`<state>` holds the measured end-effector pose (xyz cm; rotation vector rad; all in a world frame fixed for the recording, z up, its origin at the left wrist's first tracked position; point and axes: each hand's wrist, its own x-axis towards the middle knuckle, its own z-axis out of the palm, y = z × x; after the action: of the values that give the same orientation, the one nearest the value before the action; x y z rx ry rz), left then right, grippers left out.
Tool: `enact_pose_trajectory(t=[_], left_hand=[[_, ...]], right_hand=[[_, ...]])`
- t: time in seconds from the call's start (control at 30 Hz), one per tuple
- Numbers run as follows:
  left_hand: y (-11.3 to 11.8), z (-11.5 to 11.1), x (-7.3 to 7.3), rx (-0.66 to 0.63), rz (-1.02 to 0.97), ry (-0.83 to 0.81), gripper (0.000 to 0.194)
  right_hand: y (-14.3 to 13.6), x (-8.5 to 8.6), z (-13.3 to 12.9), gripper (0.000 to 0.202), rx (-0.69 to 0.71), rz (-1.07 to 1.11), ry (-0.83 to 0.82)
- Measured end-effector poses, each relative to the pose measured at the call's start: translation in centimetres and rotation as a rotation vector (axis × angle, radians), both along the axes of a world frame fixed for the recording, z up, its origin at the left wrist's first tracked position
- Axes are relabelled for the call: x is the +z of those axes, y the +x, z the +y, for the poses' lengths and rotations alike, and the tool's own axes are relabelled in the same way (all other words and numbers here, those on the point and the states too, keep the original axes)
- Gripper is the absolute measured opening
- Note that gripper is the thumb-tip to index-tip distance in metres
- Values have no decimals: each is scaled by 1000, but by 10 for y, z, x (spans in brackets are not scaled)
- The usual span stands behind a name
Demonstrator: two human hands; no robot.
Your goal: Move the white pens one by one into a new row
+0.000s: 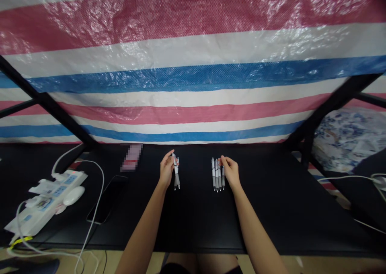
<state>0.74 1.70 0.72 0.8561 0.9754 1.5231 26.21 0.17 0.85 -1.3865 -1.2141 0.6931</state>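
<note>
My left hand (167, 171) has its thumb and fingers closed around the upper part of two white and grey click pens (177, 178), which sit close together with their tips toward me. To the right, several matching pens (216, 175) lie side by side on the black table (193, 217), tips also toward me. My right hand (231, 172) pinches the upper part of the rightmost pen (223, 180) in that row. Its fingers partly cover that pen.
Left on the table are a white power strip (48, 205) with plugs and cables, a black phone (107, 199) and a blurred pink item (132, 157). A striped plastic sheet (193, 79) hangs behind, between black frame bars (64, 119). A patterned bag (346, 139) stands right.
</note>
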Motion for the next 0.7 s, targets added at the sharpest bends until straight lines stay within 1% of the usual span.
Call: enact_pose_trajectory(t=[0.37,0.7], left_hand=[[1,0,0,-7,18,17,37],[1,0,0,1,12,-35,36]], right_hand=[[0,1,-1,47,-11,-9,-5],[1,-2,1,46,-3,7,0]])
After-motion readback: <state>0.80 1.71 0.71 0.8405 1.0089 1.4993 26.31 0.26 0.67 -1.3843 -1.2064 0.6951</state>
